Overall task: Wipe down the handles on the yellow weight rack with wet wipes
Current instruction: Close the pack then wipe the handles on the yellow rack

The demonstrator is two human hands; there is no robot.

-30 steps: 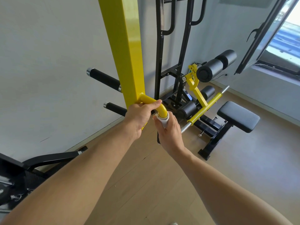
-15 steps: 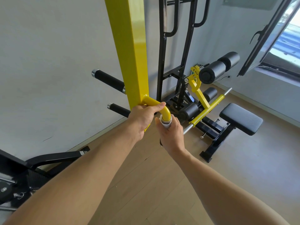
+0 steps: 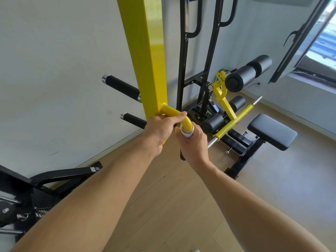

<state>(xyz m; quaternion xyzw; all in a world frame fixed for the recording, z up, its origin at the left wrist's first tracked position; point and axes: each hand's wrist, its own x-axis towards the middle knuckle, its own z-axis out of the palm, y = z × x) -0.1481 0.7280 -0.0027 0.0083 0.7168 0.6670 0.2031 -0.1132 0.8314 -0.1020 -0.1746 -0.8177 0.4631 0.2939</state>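
Note:
A tall yellow upright (image 3: 145,51) of the weight rack stands in front of me. A curved yellow handle (image 3: 186,121) bends out from it and turns downward. My left hand (image 3: 160,130) grips the upper bend of that handle. My right hand (image 3: 193,144) is closed around the handle's lower grip, with a white wet wipe (image 3: 187,132) wrapped between palm and grip. The black end of the grip (image 3: 182,157) pokes out below my right hand. Most of the wipe is hidden in my fist.
Two black padded pegs (image 3: 121,87) (image 3: 133,120) stick out left of the upright toward the white wall. A black frame (image 3: 183,51), a yellow bar (image 3: 234,120), foam rollers (image 3: 247,73) and a black bench seat (image 3: 272,130) stand to the right. Black equipment (image 3: 27,193) sits at lower left on the wooden floor.
The view has shifted slightly, so rack and hands sit a little further right. Both hands keep the same grips on the handle.

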